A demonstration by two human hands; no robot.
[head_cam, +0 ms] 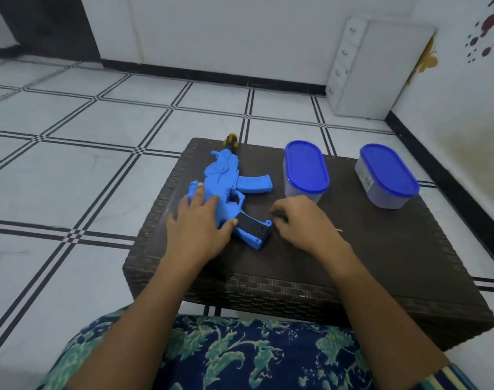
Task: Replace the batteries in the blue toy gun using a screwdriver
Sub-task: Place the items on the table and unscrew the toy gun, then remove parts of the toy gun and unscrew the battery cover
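The blue toy gun (226, 181) lies flat on the dark woven table (380, 263), muzzle with an orange-and-black tip pointing away from me. Its grip shows an open dark battery compartment (254, 227). My left hand (200, 220) rests flat on the gun's rear body, fingers spread, pressing it down. My right hand (299, 220) is curled just right of the grip, fingers closed around a small dark object (279, 215) that I cannot identify. A thin pale shaft tip (339, 230) pokes out on the hand's right side.
Two clear oval containers with blue lids stand on the table: one (306, 170) just beyond my right hand, one (386, 175) at the far right. A white drawer unit (361, 68) stands against the wall. Tiled floor surrounds the table. My patterned lap is at the near edge.
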